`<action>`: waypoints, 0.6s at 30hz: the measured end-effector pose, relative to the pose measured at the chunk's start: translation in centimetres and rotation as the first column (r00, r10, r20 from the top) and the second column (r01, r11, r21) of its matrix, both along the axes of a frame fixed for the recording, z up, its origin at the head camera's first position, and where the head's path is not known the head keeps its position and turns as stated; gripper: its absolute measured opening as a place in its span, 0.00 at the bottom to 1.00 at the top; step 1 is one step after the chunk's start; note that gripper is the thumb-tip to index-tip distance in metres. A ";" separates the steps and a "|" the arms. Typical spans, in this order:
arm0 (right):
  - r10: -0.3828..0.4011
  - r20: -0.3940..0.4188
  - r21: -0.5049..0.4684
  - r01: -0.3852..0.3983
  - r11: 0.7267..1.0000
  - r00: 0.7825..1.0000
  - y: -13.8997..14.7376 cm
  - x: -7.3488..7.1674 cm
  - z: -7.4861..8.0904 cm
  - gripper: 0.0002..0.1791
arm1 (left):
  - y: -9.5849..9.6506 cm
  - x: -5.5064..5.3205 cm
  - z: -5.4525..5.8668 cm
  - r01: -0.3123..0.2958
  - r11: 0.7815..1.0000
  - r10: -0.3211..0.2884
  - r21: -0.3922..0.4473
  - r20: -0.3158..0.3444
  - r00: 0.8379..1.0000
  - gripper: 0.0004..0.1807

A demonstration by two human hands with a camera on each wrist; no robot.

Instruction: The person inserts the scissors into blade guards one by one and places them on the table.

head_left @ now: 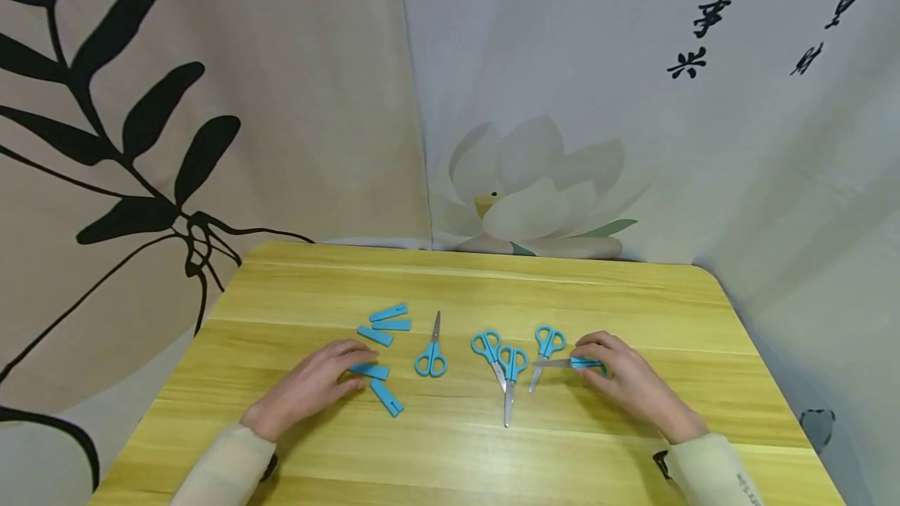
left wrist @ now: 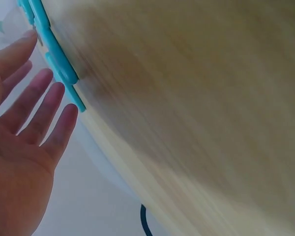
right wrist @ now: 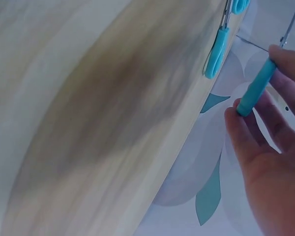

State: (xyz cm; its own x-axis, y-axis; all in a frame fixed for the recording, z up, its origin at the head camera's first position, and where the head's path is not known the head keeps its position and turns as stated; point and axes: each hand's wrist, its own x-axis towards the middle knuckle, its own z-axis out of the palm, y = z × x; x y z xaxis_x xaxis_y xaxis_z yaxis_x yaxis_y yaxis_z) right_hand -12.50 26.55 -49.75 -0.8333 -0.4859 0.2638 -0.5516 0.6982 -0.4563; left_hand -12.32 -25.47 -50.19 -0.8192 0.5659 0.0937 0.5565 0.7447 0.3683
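My right hand [head_left: 626, 381] pinches a small pair of scissors [right wrist: 258, 88] by its blue handle, between thumb and fingertips. In the head view the blades point left, over the scissors [head_left: 550, 343] lying nearest. My left hand [head_left: 316, 383] has its fingers relaxed and apart around one end of a flat blue cover [head_left: 371, 371]; the left wrist view shows the fingers [left wrist: 37, 103] loosely spread with nothing gripped. Another blue cover [head_left: 387, 398] lies just below that one.
Three more blue covers [head_left: 391, 326] lie beyond the left hand. One pair of scissors [head_left: 431, 358] lies mid-table, blades pointing away. Two overlapping pairs [head_left: 511, 369] lie to its right, blades toward me. The wooden table [head_left: 450, 459] ends at printed curtains [head_left: 337, 100].
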 end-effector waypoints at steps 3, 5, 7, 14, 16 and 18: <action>-0.001 0.004 -0.002 0.001 1.000 1.000 -0.2 0.1 0.0 0.14 | 0.1 -0.3 -0.1 0.016 1.000 -0.017 -0.011 -0.010 1.000 0.23; -0.004 0.011 -0.002 0.004 1.000 1.000 -0.3 0.2 0.0 0.14 | 0.2 -0.6 -0.1 0.025 1.000 -0.025 -0.019 -0.013 1.000 0.22; -0.006 0.015 -0.001 0.006 1.000 1.000 -0.4 0.3 0.0 0.13 | 0.3 -0.8 -0.2 0.035 0.999 -0.036 -0.030 -0.018 0.999 0.21; -0.004 0.012 -0.002 0.004 1.000 1.000 -0.6 0.3 0.1 0.12 | 0.4 -1.3 -0.6 0.061 0.998 -0.061 -0.014 0.010 0.998 0.17; 0.000 0.013 -0.009 0.000 1.000 1.000 -0.6 0.3 0.1 0.12 | 0.3 -1.5 -0.7 0.058 0.998 -0.058 -0.003 0.021 0.998 0.16; 0.003 0.017 -0.011 -0.003 1.000 1.000 -0.6 0.3 0.1 0.12 | 0.3 -1.6 -0.8 0.057 0.998 -0.058 0.017 0.029 0.998 0.15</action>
State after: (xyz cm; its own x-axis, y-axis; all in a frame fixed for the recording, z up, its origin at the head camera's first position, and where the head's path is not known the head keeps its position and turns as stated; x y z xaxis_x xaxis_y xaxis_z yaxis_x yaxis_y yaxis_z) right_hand -12.24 25.94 -49.62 -0.8363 -0.4855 0.2547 -0.5456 0.6916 -0.4733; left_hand -13.92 -25.18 -51.03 -0.7879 0.6106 0.0797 0.5869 0.7055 0.3973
